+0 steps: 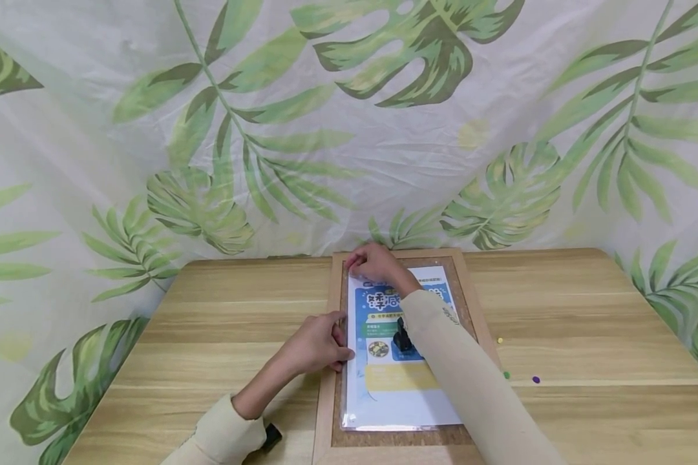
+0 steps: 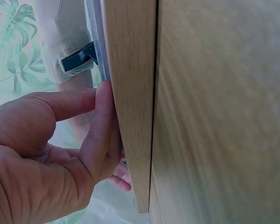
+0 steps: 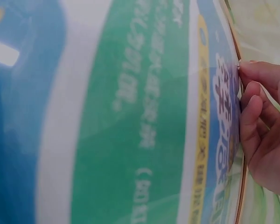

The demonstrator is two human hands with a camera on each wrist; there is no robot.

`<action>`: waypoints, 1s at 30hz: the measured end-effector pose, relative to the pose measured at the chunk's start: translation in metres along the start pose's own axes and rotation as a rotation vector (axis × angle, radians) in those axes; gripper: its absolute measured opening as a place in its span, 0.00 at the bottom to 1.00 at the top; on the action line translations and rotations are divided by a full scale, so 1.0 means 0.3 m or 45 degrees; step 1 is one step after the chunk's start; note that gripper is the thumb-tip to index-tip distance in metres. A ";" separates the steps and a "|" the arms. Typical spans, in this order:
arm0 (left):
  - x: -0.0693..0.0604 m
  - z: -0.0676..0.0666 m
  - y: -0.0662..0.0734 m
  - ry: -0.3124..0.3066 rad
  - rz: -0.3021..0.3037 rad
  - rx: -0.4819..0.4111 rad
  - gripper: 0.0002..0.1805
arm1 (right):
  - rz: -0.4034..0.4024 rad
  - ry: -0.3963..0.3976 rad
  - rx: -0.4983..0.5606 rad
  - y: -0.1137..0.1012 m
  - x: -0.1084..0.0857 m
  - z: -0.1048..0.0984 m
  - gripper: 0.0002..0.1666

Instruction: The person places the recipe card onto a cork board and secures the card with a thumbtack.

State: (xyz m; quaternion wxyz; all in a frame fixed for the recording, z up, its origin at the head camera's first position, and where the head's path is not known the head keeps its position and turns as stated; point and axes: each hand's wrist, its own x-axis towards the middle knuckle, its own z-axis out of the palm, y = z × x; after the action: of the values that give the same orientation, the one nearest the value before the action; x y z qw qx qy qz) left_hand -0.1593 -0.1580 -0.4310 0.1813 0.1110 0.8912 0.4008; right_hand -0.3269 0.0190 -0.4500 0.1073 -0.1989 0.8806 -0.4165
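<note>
Clear plastic seems to sheathe the printed sheet (image 1: 400, 411), which lies upright along the cork board (image 1: 392, 439), inside its pale wooden frame (image 1: 324, 423). Placing looks done, I judge; fastening looks to be at an early stage, with the upper left corner being worked on. Whether any corner is fixed I cannot make out, and the right sleeve (image 1: 471, 368) hides the lower right one.

That upper left corner sits directly under the fingers of the right hand (image 1: 379, 263), which curl with the tips drawn close together (something reddish shows there, too small to name), so I cannot tell whether they pinch anything. Halfway down the sheet's left edge, the left hand (image 1: 314, 343) has its thumb and bent fingers against that edge; a pinch or a mere press, I cannot tell.

Right of the board, loose on the wood-grained desk (image 1: 238, 323), lie three small pieces, perhaps pins, probably left to use: a yellow one (image 1: 500, 340), a green one (image 1: 507, 375) and a purple one (image 1: 536, 380). Leaf-printed cloth (image 1: 407, 161) hangs behind.
</note>
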 end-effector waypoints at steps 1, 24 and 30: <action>0.000 0.001 0.000 -0.001 -0.001 0.000 0.45 | 0.001 0.002 0.013 0.001 -0.002 0.001 0.11; 0.004 0.005 0.013 -0.001 -0.034 0.043 0.44 | 0.113 0.023 0.084 0.000 0.010 -0.003 0.14; 0.003 0.010 0.016 -0.003 -0.056 0.040 0.45 | 0.132 0.054 0.042 -0.002 0.010 0.005 0.13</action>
State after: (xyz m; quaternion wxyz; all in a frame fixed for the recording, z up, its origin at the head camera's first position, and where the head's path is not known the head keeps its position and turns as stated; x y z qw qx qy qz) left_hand -0.1587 -0.1526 -0.4294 0.1892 0.0945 0.8995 0.3824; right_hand -0.3290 0.0163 -0.4507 0.1132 -0.1424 0.8848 -0.4291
